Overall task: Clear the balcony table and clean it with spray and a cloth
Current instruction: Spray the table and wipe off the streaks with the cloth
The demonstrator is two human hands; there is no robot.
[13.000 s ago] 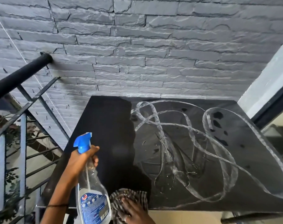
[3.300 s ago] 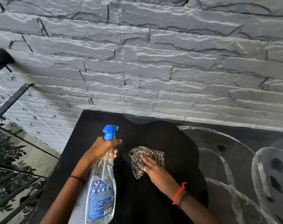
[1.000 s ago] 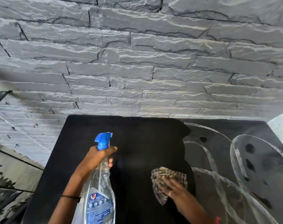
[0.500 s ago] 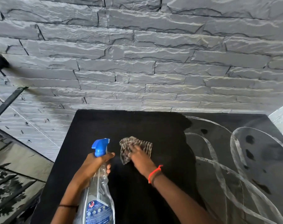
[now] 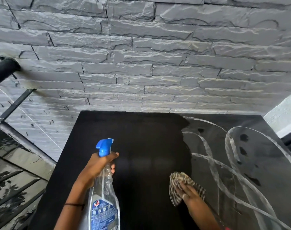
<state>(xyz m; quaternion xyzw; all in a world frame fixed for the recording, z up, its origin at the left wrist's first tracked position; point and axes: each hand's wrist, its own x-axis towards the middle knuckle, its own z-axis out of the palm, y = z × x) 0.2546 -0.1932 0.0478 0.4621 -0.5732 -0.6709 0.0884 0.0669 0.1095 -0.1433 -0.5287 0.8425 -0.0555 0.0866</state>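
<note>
Against a grey stacked-stone wall (image 5: 158, 67), with a black metal railing (image 5: 3, 70) running off to the left, a black balcony table (image 5: 141, 130) stands half cleaned: its left side is dark and even, while its right side carries looping pale streaks (image 5: 231, 146) and a few dark spots on a dull film. No objects are left on the tabletop, so the clearing part of the job looks finished and the wiping is well under way.

The person's left hand (image 5: 98, 166) has its fingers curled around the neck of a clear spray bottle (image 5: 105, 188) with a blue trigger head, held upright above the near-left part of the table. The right hand (image 5: 189, 191) lies flat with fingers spread, pressing a bunched checked cloth (image 5: 179, 180) onto the surface just at the border between the clean zone and the streaked zone.

To do this step well, the cloth probably needs firm, overlapping passes carried rightwards into the film, reaching the far edge by the wall and the right-hand corner. A fresh mist from the bottle over the dry streaks would likely help lift them. Turning the cloth to a cleaner face may avoid smearing residue onto the finished half.
</note>
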